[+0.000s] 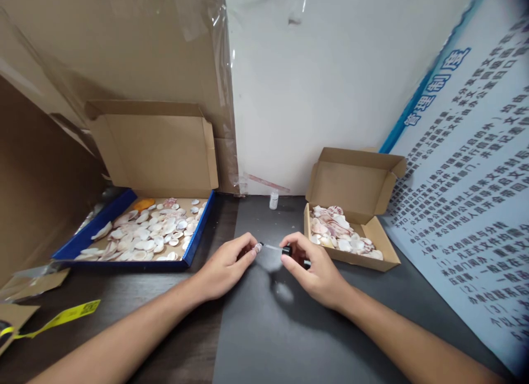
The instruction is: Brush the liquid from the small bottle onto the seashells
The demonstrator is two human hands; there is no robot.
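Observation:
My left hand (231, 265) is closed in a pinch on a small striped seashell (258, 247). My right hand (312, 268) grips a brush applicator by its black cap (286, 251), fingers wrapped round it. The applicator's thin pale stem (273, 247) reaches left, and its dark tip meets or nearly meets the shell; I cannot tell which. Both hands hover over the dark grey mat (256, 340). Beyond them a small clear bottle with a white label (273, 200) stands upright near the white board.
At left, a blue-sided cardboard box (200, 224) holds many pale shells. To the right stands a smaller brown box (392, 252) with more shells. Both lids are raised. A yellow strip (66, 317) lies front left, and a printed poster (458, 152) leans along the right.

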